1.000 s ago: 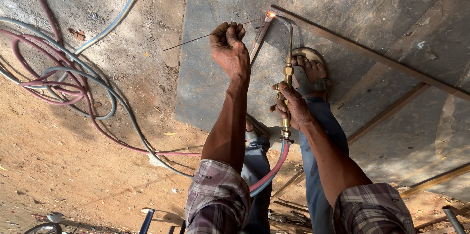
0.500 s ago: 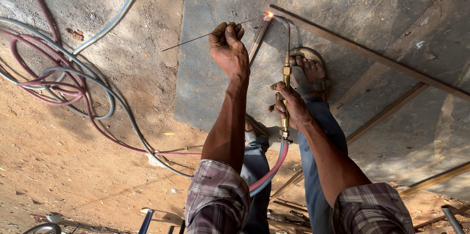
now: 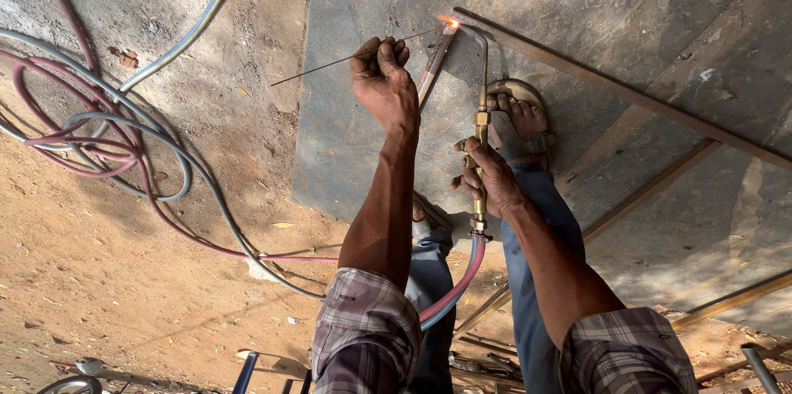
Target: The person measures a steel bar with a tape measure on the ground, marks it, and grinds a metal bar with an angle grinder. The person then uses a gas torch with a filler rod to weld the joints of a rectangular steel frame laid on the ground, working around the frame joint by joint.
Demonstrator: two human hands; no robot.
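Change from the earlier frames: almost none. Both hands, the rod and the torch keep their places; the flame sits at the same joint and glows much as it did.

Left hand point(image 3: 384, 80): arm stretched forward and nearly straight, plaid sleeve rolled above the elbow, fingers clenched around a thin filler rod point(image 3: 330, 64). The rod passes through the fist, one end trailing out to the left over the ground, the other end reaching the flame point(image 3: 448, 23).

Right hand point(image 3: 487, 179): arm bent slightly at the elbow, fingers wrapped around the brass body of a gas torch point(image 3: 480, 126). The curved nozzle runs up from the hand to the flame. A red hose and a blue hose point(image 3: 454, 287) leave the base of the torch and drop between the person's knees.

Work piece: rusty steel angle bars point(image 3: 610, 89) lying on a grey stone slab point(image 3: 371, 155); the flame burns where two bars meet. A sandalled foot point(image 3: 516, 117) rests on the slab just beside the torch.

Surroundings: coiled hoses point(image 3: 99, 138) on the bare earth at left.
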